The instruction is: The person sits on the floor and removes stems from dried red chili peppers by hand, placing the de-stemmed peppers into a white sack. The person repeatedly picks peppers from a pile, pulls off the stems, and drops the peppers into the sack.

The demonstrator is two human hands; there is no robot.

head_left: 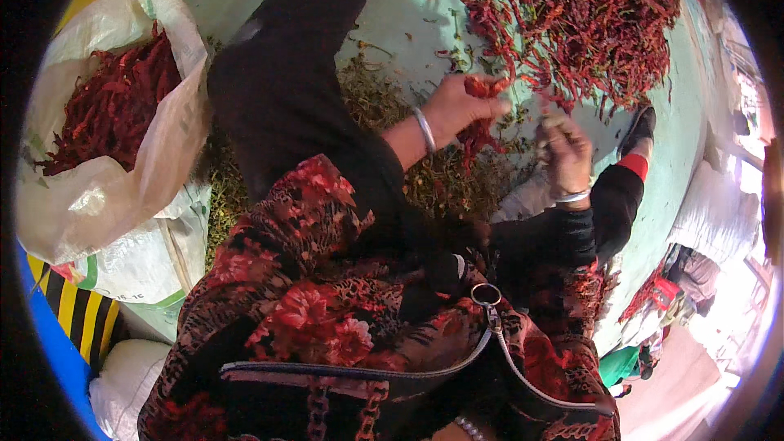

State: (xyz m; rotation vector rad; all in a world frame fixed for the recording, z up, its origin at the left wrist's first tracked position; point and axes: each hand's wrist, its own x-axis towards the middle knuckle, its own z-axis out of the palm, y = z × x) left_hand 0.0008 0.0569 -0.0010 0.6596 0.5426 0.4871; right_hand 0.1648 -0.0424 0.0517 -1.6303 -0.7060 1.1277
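Observation:
My left hand [454, 108], with a bangle at its wrist, is closed around a small bunch of dried red chillies [478, 137]. Their ends stick out above and below the fingers. Just to the right, my right hand [567, 153] is apart from it, its fingers curled together and slightly blurred by motion. What they pinch, if anything, I cannot make out. Beyond both hands spreads a large heap of dried red chillies [584, 24] with some green stems among them. Under the hands lies a layer of loose brownish-green stems [445, 188].
At the left stands an open white woven sack [98, 208], partly filled with dried red chillies [122, 110]. My outstretched legs [286, 57] flank the stems on the pale green floor [400, 24]. White sacks [719, 216] and cloths lie at the far right.

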